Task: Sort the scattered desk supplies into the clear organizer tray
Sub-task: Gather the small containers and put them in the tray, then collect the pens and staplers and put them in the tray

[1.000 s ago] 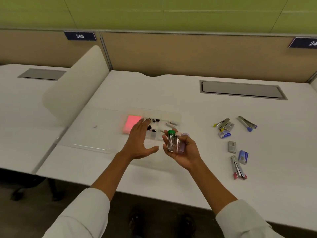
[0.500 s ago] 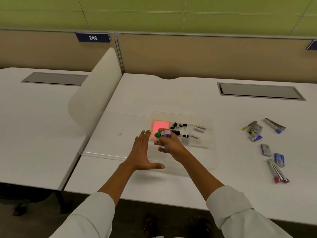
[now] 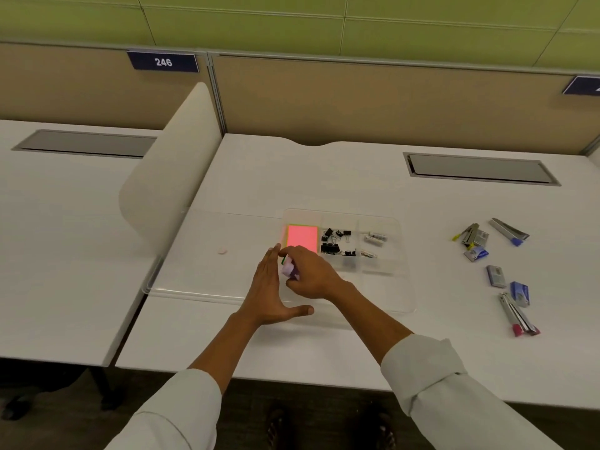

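Note:
The clear organizer tray (image 3: pixel 402 289) lies on the white desk in front of me. Its back compartments hold a pink sticky-note pad (image 3: pixel 302 237), black binder clips (image 3: pixel 334 243) and small white items (image 3: pixel 373 241). My right hand (image 3: pixel 308 274) is palm down over the tray's front left compartment, shut on small clear bottles (image 3: pixel 288 269), one green-capped and one lilac-capped, mostly hidden under the fingers. My left hand (image 3: pixel 271 293) is open, fingers straight, its edge against the tray just left of the bottles.
Staplers, staple boxes and a blue-tipped item (image 3: pixel 508 233) lie scattered on the desk at the right, around (image 3: pixel 516 315). A curved white divider (image 3: pixel 168 177) stands at the left. A small pink object (image 3: pixel 222 251) lies left of the tray. A grey cable hatch (image 3: pixel 480 168) sits at the back.
My right hand has carried the bottles from in front of me forward and down into the tray's front left compartment. My left hand stayed open beside it. The view shifted left.

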The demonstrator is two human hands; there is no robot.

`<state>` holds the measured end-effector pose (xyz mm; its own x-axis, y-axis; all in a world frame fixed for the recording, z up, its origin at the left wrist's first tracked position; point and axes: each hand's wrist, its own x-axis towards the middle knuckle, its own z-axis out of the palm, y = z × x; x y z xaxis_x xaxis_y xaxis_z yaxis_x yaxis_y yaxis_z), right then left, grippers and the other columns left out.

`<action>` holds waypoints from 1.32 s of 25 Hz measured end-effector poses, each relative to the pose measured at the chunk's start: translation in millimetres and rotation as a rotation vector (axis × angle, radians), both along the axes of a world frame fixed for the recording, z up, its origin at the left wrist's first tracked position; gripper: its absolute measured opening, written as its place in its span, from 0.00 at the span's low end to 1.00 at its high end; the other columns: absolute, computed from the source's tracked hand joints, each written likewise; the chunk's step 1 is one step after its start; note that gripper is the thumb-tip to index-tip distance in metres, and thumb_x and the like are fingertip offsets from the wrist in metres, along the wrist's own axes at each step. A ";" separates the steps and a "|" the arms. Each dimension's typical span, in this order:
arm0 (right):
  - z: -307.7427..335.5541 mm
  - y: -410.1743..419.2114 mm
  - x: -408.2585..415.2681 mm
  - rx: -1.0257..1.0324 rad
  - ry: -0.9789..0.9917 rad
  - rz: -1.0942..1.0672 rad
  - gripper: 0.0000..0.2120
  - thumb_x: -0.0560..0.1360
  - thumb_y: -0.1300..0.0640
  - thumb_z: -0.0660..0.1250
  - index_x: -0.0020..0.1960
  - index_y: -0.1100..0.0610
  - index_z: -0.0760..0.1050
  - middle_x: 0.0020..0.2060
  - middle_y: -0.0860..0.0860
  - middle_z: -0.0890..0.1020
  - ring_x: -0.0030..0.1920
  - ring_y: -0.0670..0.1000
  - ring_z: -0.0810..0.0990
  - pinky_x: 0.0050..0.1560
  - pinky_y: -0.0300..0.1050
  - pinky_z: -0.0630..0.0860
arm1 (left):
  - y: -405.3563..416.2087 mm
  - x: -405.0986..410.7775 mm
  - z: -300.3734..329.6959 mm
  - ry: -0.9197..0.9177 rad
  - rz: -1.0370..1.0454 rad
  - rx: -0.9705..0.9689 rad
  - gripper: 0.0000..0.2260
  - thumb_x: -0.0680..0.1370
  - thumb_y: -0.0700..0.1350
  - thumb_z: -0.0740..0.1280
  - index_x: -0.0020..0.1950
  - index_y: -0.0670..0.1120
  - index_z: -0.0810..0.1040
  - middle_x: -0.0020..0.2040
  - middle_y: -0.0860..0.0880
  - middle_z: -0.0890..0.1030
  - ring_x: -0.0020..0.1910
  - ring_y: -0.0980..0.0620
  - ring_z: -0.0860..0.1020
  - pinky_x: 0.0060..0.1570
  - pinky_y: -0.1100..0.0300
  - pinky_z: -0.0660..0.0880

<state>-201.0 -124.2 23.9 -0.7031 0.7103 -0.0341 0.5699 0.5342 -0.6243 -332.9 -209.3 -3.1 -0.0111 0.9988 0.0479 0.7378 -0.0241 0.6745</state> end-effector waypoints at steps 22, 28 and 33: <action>19.2 3.9 132.9 -0.450 0.786 -0.575 0.15 0.77 0.46 0.69 0.60 0.51 0.77 0.57 0.48 0.84 0.58 0.47 0.83 0.58 0.44 0.80 | 46.3 67.4 38.9 0.196 -0.153 0.144 0.59 0.61 0.76 0.67 0.79 0.50 0.43 0.80 0.53 0.44 0.79 0.54 0.43 0.77 0.48 0.49; 17.8 3.6 255.3 -1.017 1.457 -0.893 0.22 0.80 0.43 0.63 0.62 0.59 0.76 0.59 0.60 0.83 0.60 0.60 0.83 0.59 0.57 0.79 | 75.9 202.6 51.6 0.157 -0.278 0.229 0.48 0.65 0.73 0.66 0.76 0.49 0.57 0.75 0.50 0.64 0.74 0.51 0.62 0.69 0.56 0.64; 3.4 -7.4 355.8 -1.024 1.716 -0.963 0.27 0.77 0.40 0.65 0.67 0.59 0.74 0.63 0.60 0.81 0.62 0.61 0.81 0.61 0.59 0.79 | 86.2 309.0 41.4 0.130 -0.312 0.286 0.31 0.70 0.61 0.71 0.66 0.46 0.72 0.63 0.49 0.76 0.60 0.51 0.76 0.54 0.59 0.78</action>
<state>154.7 -131.5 27.3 -0.0088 0.9047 -0.4260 -0.8557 -0.2272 -0.4649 -23.9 -123.1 38.3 0.3128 0.8999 0.3040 0.7439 -0.4311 0.5106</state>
